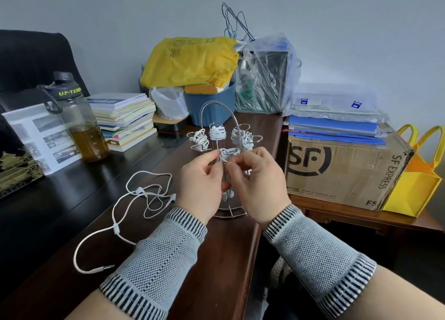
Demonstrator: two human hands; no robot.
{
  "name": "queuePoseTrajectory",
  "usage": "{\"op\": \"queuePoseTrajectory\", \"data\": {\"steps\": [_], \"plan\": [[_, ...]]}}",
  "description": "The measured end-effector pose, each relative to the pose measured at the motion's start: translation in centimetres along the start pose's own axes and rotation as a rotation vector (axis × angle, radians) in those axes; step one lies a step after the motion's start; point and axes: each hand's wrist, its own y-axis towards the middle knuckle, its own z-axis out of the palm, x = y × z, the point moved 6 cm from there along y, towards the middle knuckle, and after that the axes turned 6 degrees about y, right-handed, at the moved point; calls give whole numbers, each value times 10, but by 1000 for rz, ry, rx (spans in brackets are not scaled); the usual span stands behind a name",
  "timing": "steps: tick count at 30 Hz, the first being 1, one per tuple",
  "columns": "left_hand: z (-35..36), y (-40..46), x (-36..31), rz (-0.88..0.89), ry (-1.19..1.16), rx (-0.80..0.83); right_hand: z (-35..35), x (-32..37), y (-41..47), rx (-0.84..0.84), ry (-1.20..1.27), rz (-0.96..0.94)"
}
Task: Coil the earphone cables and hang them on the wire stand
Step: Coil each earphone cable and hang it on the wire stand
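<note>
Dark wooden desk [72, 199] stretches toward a pale grey wall, seen from above by the person working at it. At the right, on a lower brown table, sits a large cardboard box [342, 172] printed with "SF EXPRESS", with blue folders [334, 129] stacked on top and a yellow tote bag [416, 187] just beside it. Along the back of the desk are a yellow plastic bag [190, 62], a clear plastic bag [265, 74], a blue bucket [212, 105] and a stack of books [125, 119]. At the left stands a smoky water bottle [79, 119] partly filled with amber liquid.

Near the middle of the desk stands the wire stand [222, 136], silver metal with an arched coiled handle and looped arms. Four white earphone bundles [217, 131], each wound tight, hang on its arms. Both hands, in grey knitted cuffs, meet in front of the stand. The left hand [201, 182] and the right hand [256, 182] each pinch the cord of a fifth coiled earphone [228, 153] between thumb and fingertips, at the stand's nearest arm; two earbuds dangle below between the hands.

A loose earphone cable [134, 199], white and uncoiled, sprawls on the desk to the left of the hands, its plug [107, 267] nearest the viewer.
</note>
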Motion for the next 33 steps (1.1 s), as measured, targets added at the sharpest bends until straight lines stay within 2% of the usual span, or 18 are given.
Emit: {"op": "queuePoseTrajectory", "data": {"steps": [8,13,21,33], "plan": [[-3,2,-2,26,56,-53,-8,-6,2,-6,44,-34],[9,-3,-1,-10,-105,28,-15,-17,5,-2,114,67],[18,-1,-6,52,-93,25,-20,-23,8,29,184,124],[14,1,-8,50,-148,-7,-45,-30,21,39,-15,117]]}}
